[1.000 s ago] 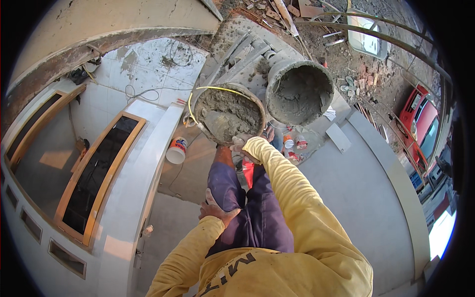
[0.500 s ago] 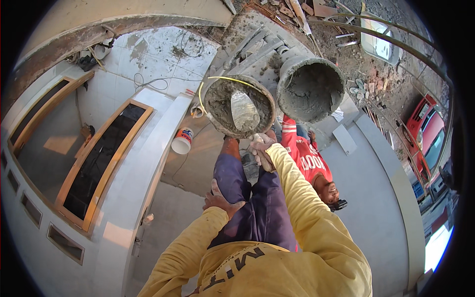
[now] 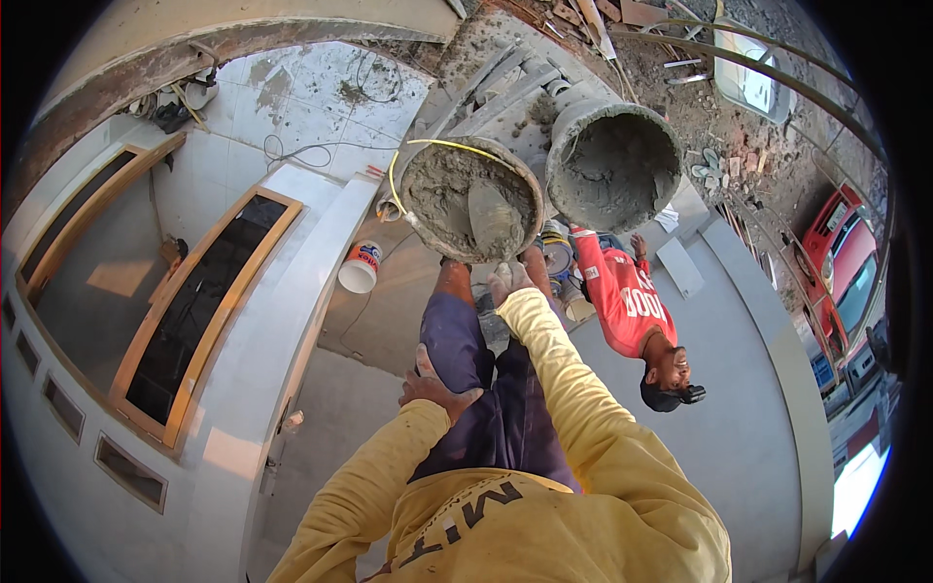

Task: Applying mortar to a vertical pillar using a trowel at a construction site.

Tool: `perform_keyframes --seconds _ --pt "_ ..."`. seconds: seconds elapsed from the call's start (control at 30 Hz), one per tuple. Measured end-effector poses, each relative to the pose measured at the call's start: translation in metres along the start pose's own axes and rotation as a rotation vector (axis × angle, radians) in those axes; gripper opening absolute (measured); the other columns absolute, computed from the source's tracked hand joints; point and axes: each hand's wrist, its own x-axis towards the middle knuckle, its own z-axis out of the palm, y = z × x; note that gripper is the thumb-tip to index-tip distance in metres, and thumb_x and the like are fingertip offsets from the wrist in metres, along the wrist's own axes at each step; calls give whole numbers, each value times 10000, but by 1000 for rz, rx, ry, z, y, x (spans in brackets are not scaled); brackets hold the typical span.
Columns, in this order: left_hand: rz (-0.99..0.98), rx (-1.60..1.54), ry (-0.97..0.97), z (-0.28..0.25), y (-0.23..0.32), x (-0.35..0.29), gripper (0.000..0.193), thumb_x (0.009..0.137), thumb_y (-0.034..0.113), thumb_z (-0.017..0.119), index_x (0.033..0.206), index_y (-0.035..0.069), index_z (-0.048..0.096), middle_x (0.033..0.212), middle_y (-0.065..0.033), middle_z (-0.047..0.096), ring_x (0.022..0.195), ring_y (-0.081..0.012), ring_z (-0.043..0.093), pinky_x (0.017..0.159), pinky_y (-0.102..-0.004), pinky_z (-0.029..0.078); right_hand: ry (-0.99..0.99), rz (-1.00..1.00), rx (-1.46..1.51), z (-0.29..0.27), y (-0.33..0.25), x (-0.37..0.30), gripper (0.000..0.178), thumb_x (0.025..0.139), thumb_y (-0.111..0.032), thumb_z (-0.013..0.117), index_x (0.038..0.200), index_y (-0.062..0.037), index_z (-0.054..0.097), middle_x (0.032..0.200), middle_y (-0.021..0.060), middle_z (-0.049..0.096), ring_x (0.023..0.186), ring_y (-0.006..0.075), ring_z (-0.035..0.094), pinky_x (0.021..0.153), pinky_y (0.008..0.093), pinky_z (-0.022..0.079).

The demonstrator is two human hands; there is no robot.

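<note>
My right hand [image 3: 507, 281] is closed at the near rim of a round bucket, gripping a trowel whose handle is mostly hidden by the fingers. The trowel's blade [image 3: 494, 216] lies among wet grey mortar [image 3: 437, 185] in that bucket. A yellow hoop [image 3: 397, 173] runs around the bucket's far left rim. On my left thigh rests my left hand [image 3: 434, 394], its fingers spread and nothing in it. Just right of the mortar bucket stands a second bucket [image 3: 614, 167], its inside coated in grey mortar.
A co-worker in a red shirt [image 3: 632, 296] is at the right, one arm reaching behind the second bucket. Stacked small pails [image 3: 557, 251] stand between us. At the left are a white pail [image 3: 358, 269] and wood-framed windows [image 3: 204, 325]. Planks [image 3: 501, 102] and rubble lie beyond the buckets.
My right hand has shifted slightly left, and the trowel blade has turned and sits darker and lower in the mortar. The co-worker has moved right, uncovering the small pails. My left hand stays put.
</note>
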Motion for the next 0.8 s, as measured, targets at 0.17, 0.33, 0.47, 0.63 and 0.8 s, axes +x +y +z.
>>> perform_keyframes --seconds 0.17,0.33,0.47,0.63,0.8 --pt "47 -2 4 5 7 0 1210 592 547 773 1441 144 11 1343 -325 308 1225 -428 408 1016 -438 371 -401 233 359 -89 -25 69 451 895 -395 481 1132 -13 513 1108 245 571 1025 346 563 922 412 405" --pt "63 3 9 4 4 2 1220 587 552 774 1441 130 11 1338 -324 316 1218 -429 414 1015 -436 374 -411 122 120 -26 -2 46 474 897 -405 466 1156 -9 492 1120 245 568 1050 352 550 928 415 402" --pt "24 -4 -10 -6 -1 0 1217 592 558 770 1441 127 12 1333 -316 329 1212 -420 424 1015 -433 374 -414 -9 -139 16 32 -24 498 900 -416 452 1181 -5 472 1133 245 565 1075 358 538 934 419 400" --pt "37 24 -22 -6 5 1 1225 596 563 766 1443 124 -2 1327 -302 345 1196 -411 444 1002 -434 387 -437 -109 -400 30 75 -29 522 902 -426 437 1205 -2 452 1145 245 561 1100 364 526 940 422 398" --pt "36 45 -35 -4 9 1 1219 599 559 765 1445 129 -1 1322 -300 350 1180 -415 457 982 -439 405 -179 521 243 -1 51 -2 487 868 -386 471 1229 -59 462 1112 196 569 1066 366 518 959 402 389"
